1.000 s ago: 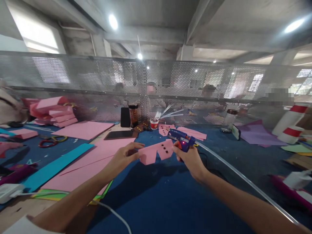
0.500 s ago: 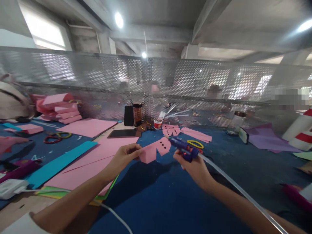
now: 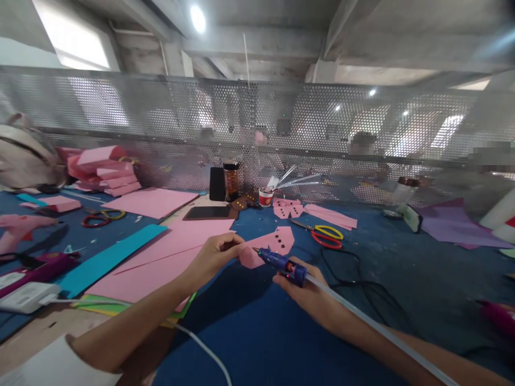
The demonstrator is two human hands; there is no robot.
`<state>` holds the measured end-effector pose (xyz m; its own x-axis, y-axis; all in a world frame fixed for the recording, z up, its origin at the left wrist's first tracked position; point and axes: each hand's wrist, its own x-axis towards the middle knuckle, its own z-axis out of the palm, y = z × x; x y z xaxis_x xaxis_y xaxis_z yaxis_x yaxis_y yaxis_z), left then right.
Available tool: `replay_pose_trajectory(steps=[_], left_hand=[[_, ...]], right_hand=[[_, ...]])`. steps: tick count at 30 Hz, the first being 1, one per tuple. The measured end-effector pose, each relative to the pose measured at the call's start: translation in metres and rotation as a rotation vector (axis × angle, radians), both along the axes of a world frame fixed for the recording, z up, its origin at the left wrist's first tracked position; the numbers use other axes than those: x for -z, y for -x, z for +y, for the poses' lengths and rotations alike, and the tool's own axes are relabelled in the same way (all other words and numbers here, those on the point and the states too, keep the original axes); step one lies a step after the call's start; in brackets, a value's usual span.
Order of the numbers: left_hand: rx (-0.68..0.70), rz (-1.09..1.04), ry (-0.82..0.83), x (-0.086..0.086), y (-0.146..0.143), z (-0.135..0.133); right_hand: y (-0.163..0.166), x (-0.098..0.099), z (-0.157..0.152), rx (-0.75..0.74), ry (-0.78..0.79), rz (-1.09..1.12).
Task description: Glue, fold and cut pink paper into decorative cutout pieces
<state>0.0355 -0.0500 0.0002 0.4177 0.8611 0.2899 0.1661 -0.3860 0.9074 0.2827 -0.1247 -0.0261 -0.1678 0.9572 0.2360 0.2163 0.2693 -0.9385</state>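
My left hand (image 3: pixel 220 256) pinches the left end of a pink paper cutout (image 3: pixel 285 234) that carries a row of small black squares. In my right hand (image 3: pixel 302 287) is a blue hot glue gun (image 3: pixel 284 264), its nozzle at the left part of the cutout; whether it touches I cannot tell. A long clear glue stick (image 3: pixel 362 316) sticks out of the gun's back. Just beyond the cutout lie scissors (image 3: pixel 328 236) with yellow and red handles. Behind them is another pink piece with black squares (image 3: pixel 288 208), beside pink strips (image 3: pixel 330 215).
Pink sheets (image 3: pixel 177 252) and a blue strip (image 3: pixel 116 257) cover the left side. A phone (image 3: pixel 211 213), a jar (image 3: pixel 231 182) and a paper cup (image 3: pixel 265 197) stand or lie toward the mesh screen (image 3: pixel 169 134). A white power strip (image 3: pixel 28 297) and cord are at left; purple paper (image 3: pixel 454 222) is at right.
The glue gun's nozzle has moved left and down, from the cutout's upper right edge to its left part. The scissors now show more fully. The view has shifted slightly.
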Motion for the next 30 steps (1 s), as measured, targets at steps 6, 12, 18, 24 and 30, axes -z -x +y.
replay_pose_trajectory(steps=[6,12,18,24,30], left_hand=[[0.002,-0.015,0.018,-0.007,-0.003,-0.006],[-0.005,-0.018,0.046,-0.009,-0.006,-0.008],[-0.014,-0.027,0.062,-0.006,-0.006,-0.005],[-0.033,-0.014,0.049,-0.006,-0.005,-0.005],[-0.036,-0.015,0.073,-0.010,-0.007,-0.008]], right_hand=[[-0.002,0.008,0.002,-0.021,-0.020,0.001],[-0.003,0.010,0.003,0.005,-0.062,-0.030],[-0.004,0.002,0.001,0.013,-0.098,-0.107],[-0.005,-0.001,-0.001,0.027,-0.102,-0.134],[-0.004,-0.005,-0.002,0.033,-0.083,-0.132]])
